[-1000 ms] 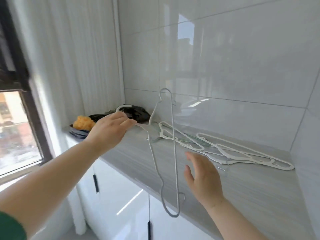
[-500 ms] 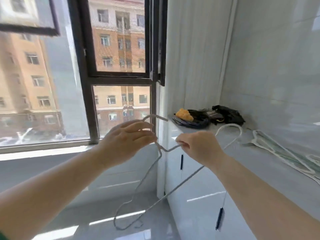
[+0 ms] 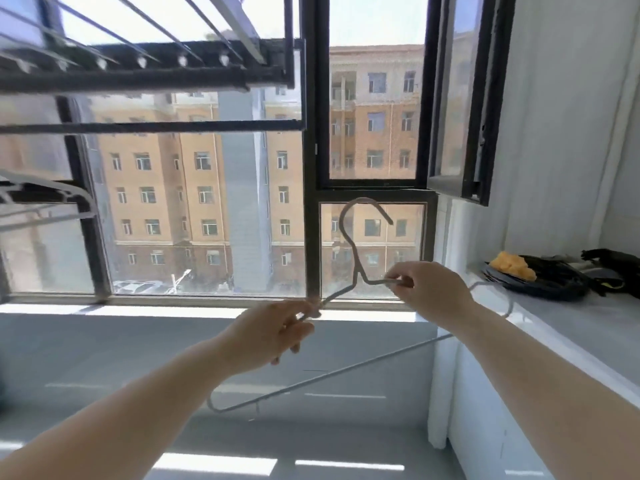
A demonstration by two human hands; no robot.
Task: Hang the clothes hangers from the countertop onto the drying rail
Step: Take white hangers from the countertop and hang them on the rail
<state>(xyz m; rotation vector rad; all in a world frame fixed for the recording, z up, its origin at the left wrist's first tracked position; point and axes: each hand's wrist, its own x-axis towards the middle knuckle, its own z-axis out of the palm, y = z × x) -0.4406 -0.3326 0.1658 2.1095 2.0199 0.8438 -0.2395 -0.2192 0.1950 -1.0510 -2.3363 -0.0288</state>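
Observation:
I hold one thin grey wire hanger (image 3: 356, 258) upright in front of the window, its hook pointing up. My left hand (image 3: 273, 332) grips its left shoulder wire. My right hand (image 3: 427, 289) pinches the right shoulder wire beside the neck. The hanger's long bottom bar slopes down to the lower left. The dark drying rail (image 3: 152, 127) runs level across the upper left, above and to the left of the hook, with a rack of thin bars (image 3: 138, 60) over it. The grey countertop (image 3: 588, 327) lies at the right; the other hangers are out of view.
A dark bundle with a yellow sponge-like lump (image 3: 512, 265) sits at the countertop's far end. An open window sash (image 3: 460, 98) juts inward at the upper right. White cabinet fronts (image 3: 491, 427) stand under the counter. A grey rack end (image 3: 45, 199) shows at the left edge.
I have turned away from the counter to face the window. The hanger has been turned upright and raised, hook on top, and both hands now hold its shoulders.

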